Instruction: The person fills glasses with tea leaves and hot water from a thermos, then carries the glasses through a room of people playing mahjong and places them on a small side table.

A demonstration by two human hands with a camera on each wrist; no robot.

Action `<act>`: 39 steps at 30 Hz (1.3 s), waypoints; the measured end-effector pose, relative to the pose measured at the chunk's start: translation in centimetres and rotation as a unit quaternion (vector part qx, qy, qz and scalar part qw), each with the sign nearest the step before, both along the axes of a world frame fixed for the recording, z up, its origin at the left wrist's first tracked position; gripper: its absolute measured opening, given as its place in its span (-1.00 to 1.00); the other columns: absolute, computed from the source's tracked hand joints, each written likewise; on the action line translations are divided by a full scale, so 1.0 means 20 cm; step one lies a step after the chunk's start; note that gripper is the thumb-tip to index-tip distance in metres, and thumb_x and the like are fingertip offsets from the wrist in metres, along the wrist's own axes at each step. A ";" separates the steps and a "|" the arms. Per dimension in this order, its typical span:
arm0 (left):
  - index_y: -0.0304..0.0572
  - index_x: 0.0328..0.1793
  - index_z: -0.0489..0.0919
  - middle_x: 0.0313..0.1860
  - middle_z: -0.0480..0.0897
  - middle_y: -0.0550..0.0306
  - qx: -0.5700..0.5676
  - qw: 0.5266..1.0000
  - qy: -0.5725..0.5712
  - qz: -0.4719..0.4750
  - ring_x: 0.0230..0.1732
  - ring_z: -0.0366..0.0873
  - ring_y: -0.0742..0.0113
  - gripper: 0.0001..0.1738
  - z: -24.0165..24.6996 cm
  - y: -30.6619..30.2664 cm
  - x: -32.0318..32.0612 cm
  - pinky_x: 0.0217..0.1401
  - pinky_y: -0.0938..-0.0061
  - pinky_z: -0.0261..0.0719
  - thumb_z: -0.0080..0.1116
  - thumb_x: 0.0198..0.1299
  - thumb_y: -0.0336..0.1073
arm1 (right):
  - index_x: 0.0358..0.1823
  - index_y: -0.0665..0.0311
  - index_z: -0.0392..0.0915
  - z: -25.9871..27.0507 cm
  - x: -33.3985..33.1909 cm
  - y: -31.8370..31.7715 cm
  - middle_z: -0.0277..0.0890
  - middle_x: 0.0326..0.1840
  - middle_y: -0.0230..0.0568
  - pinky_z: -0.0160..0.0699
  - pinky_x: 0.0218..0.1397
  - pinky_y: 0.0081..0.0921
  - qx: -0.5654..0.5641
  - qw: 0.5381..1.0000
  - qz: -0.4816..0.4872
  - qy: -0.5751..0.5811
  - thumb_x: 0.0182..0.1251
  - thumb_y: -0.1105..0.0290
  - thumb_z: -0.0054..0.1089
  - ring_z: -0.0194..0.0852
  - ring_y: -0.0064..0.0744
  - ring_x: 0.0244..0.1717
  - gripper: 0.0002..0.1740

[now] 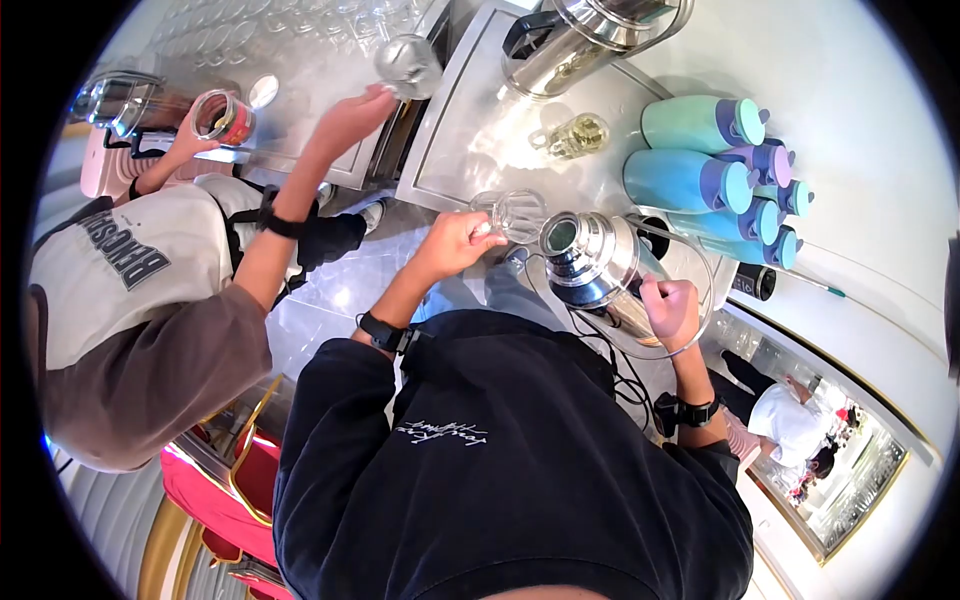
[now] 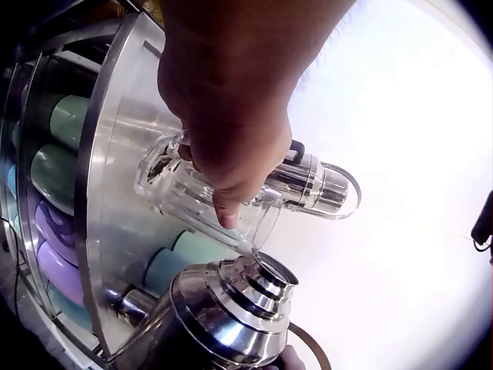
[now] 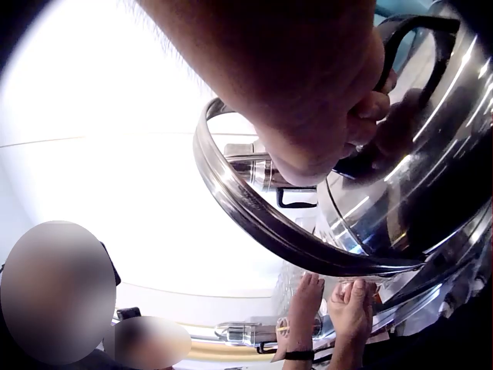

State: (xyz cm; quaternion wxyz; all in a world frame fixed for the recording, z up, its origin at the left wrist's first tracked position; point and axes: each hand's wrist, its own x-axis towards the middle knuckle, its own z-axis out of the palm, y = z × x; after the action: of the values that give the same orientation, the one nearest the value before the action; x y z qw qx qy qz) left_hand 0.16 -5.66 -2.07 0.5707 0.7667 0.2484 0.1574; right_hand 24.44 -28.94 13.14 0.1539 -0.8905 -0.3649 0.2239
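The left hand (image 1: 458,245) curls round a clear glass mug (image 1: 522,216); the left wrist view shows its rim beside the mouth of a polished steel flask (image 1: 592,262). The right wrist view better shows the right hand (image 1: 670,312) gripping the flask's curved black handle (image 3: 397,32).

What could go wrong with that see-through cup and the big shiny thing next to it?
The clear, rounded glass cup could chip, because its rim is right by the hard mouth of the silver, round metal flask. The flask leans toward the cup, so anything inside might splash onto the left hand; I can't see how full it is. The cup might also slip, since only that hand holds it.
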 end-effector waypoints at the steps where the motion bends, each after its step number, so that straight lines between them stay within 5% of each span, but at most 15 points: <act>1: -0.23 -0.58 0.23 -0.70 0.19 0.03 0.001 1.000 -0.002 -0.001 -0.59 0.06 0.22 -0.44 0.00 0.00 0.00 -0.55 0.37 0.24 0.51 0.06 -0.29 | -0.71 0.48 0.49 0.00 0.00 0.00 0.19 -0.82 0.15 0.22 -0.62 -0.22 -0.003 1.000 0.001 -0.001 0.25 0.15 0.20 0.18 -0.06 -0.84 -0.48; 22: -0.31 -0.50 0.41 -0.68 0.26 0.02 0.008 0.999 0.032 -0.021 -0.60 0.16 0.20 -0.56 -0.04 -0.02 0.03 -0.50 0.33 0.29 0.50 0.07 -0.25 | -0.74 0.46 0.49 0.00 0.01 -0.03 0.21 -0.82 0.16 0.25 -0.62 -0.21 -0.017 1.000 -0.007 -0.018 0.22 0.14 0.23 0.19 0.00 -0.83 -0.47; 39: -0.28 -0.54 0.29 -0.68 0.25 0.02 -0.012 0.999 0.026 -0.026 -0.59 0.15 0.25 -0.51 -0.08 -0.05 0.04 -0.49 0.37 0.36 0.48 0.08 -0.33 | -0.74 0.48 0.46 0.00 0.02 -0.06 0.15 -0.82 0.14 0.20 -0.64 -0.22 -0.013 1.000 -0.002 -0.029 0.23 0.16 0.23 0.11 -0.11 -0.83 -0.47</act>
State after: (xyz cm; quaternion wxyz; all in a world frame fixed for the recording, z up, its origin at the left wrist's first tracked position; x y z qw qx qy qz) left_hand 0.86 -6.61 -3.69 0.5771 0.7698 0.2449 0.1196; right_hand 24.78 -30.15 13.11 0.1324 -0.8990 -0.3649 0.2026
